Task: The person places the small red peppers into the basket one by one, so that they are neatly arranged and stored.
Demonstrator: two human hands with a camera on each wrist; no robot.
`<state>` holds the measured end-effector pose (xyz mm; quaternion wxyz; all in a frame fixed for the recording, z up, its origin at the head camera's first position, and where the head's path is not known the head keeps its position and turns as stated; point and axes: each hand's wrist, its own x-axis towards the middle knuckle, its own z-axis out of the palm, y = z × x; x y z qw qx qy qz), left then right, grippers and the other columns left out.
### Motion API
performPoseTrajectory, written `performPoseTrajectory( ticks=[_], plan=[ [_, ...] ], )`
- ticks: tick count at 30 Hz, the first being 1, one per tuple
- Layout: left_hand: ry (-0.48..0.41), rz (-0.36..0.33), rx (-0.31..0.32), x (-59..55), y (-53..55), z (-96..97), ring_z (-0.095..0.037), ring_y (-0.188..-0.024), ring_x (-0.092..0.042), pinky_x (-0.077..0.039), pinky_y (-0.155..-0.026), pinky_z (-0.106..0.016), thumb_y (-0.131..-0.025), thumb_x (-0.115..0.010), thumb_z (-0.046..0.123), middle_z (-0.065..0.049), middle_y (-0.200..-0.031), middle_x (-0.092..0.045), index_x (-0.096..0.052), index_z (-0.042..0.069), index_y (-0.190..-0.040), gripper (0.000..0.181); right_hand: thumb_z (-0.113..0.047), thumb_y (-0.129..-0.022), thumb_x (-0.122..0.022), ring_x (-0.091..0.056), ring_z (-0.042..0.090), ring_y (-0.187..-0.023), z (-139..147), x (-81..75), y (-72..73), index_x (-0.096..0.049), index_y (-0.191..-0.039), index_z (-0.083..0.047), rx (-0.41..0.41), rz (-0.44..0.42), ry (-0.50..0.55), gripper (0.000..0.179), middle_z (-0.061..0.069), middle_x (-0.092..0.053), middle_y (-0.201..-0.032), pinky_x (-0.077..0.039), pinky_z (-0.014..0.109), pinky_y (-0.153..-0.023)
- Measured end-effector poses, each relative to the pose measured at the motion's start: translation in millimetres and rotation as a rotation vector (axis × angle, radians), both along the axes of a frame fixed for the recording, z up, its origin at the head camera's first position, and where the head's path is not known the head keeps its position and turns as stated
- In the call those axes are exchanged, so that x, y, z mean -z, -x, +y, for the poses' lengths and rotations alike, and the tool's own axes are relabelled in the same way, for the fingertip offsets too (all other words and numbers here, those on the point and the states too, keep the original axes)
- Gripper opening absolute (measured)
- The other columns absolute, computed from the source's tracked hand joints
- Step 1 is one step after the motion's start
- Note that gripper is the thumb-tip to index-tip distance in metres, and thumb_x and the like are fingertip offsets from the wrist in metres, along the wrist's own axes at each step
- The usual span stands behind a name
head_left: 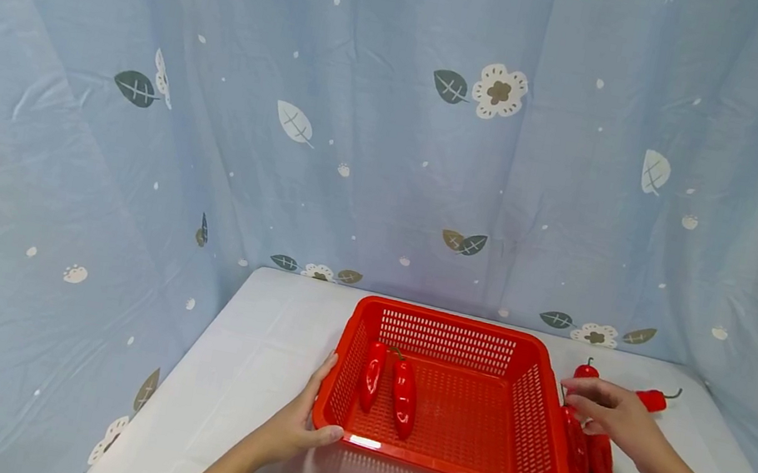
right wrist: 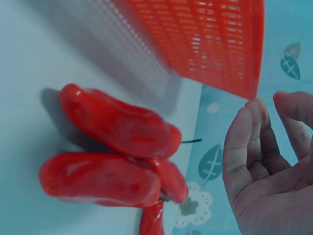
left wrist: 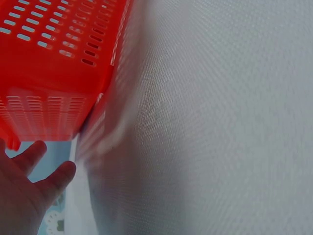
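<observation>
A red plastic basket (head_left: 452, 469) stands on the table, with two red chili peppers (head_left: 403, 397) lying in its left half. At its front left corner is my left hand (head_left: 294, 426), thumb by the front rim and fingers extended along the left side. In the left wrist view, spread fingers (left wrist: 55, 181) appear beside the basket wall. Over several red peppers (head_left: 604, 471) right of the basket hovers my right hand (head_left: 611, 408). Its fingers are loosely bent, and the right wrist view shows nothing between them. That hand partly hides the peppers in the head view.
The white tabletop (head_left: 252, 349) carries the basket and peppers. A blue patterned curtain (head_left: 380, 144) hangs behind the table and along its sides. One pepper's stem end (head_left: 655, 399) points outward at the far right.
</observation>
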<state>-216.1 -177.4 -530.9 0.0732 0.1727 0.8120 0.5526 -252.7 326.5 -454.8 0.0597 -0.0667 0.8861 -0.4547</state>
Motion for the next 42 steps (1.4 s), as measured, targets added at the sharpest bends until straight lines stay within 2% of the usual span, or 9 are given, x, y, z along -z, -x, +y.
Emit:
performPoseTrajectory(
  ticks=[5, 11, 15, 21, 26, 35, 42],
  plan=[
    [0.001, 0.004, 0.0, 0.2, 0.3, 0.9, -0.036, -0.154, -0.013, -0.028, -0.115, -0.065, -0.087, -0.076, 0.031, 0.001, -0.171, -0.001, -0.004, 0.036, -0.164, 0.106, -0.03, -0.1, -0.065, -0.066, 0.036, -0.105, 10.2, 7.9, -2.3, -0.054, -0.143, 0.002, 0.018, -0.017, -0.011, 0.054, 0.03, -0.06, -0.131, -0.062, 0.045, -0.077],
    [-0.001, 0.007, -0.003, 0.9, 0.3, 1.2, -0.037, -0.154, -0.014, -0.029, -0.114, -0.064, -0.087, -0.076, 0.03, 0.0, -0.171, 0.0, -0.004, 0.035, -0.164, 0.106, -0.029, -0.101, -0.064, -0.067, 0.03, -0.1, 21.8, 16.6, -5.4, -0.054, -0.141, 0.004, 0.043, -0.029, -0.043, 0.053, 0.029, -0.061, -0.128, -0.062, 0.044, -0.076],
    [-0.009, 0.005, -0.004, 1.0, 0.2, 0.7, -0.036, -0.154, -0.014, -0.029, -0.115, -0.063, -0.087, -0.077, 0.029, 0.001, -0.171, 0.0, -0.004, 0.036, -0.164, 0.106, -0.028, -0.101, -0.063, -0.067, 0.032, -0.101, 27.6, 21.5, -7.6, -0.055, -0.14, 0.005, 0.051, -0.032, -0.051, 0.051, 0.029, -0.062, -0.128, -0.062, 0.046, -0.077],
    [-0.004, 0.011, 0.002, 1.1, 0.2, 0.4, -0.038, -0.154, -0.015, -0.032, -0.113, -0.062, -0.087, -0.075, 0.03, -0.001, -0.172, 0.0, -0.003, 0.034, -0.164, 0.106, -0.029, -0.102, -0.062, -0.067, 0.029, -0.099, 34.9, 31.3, -12.7, -0.054, -0.141, 0.006, 0.074, -0.084, -0.054, 0.053, 0.031, -0.06, -0.13, -0.062, 0.044, -0.076],
    [-0.008, 0.009, 0.009, 1.1, 0.7, 0.5, -0.036, -0.154, -0.014, -0.031, -0.115, -0.061, -0.087, -0.075, 0.03, 0.0, -0.172, 0.001, -0.002, 0.034, -0.164, 0.106, -0.029, -0.102, -0.061, -0.065, 0.025, -0.096, 39.2, 35.9, -16.0, -0.052, -0.142, 0.006, 0.098, -0.106, -0.064, 0.055, 0.03, -0.059, -0.129, -0.062, 0.041, -0.075],
    [-0.012, -0.003, 0.002, 0.1, 0.0, 1.2, -0.032, -0.155, -0.014, -0.031, -0.116, -0.058, -0.086, -0.076, 0.031, 0.001, -0.171, -0.001, -0.003, 0.035, -0.164, 0.106, -0.028, -0.103, -0.06, -0.065, 0.029, -0.102, 49.4, 44.6, -15.4, -0.049, -0.143, 0.008, 0.132, -0.122, -0.085, 0.055, 0.032, -0.059, -0.132, -0.062, 0.044, -0.078],
    [-0.01, 0.002, 0.003, -0.1, -0.3, 1.1, -0.034, -0.154, -0.015, -0.032, -0.115, -0.058, -0.086, -0.076, 0.031, 0.0, -0.172, -0.001, -0.004, 0.033, -0.164, 0.107, -0.025, -0.1, -0.065, -0.064, 0.034, -0.101, 53.7, 52.9, -15.6, -0.047, -0.143, 0.01, 0.173, -0.123, -0.134, 0.059, 0.035, -0.057, -0.128, -0.062, 0.043, -0.076]
  ],
)
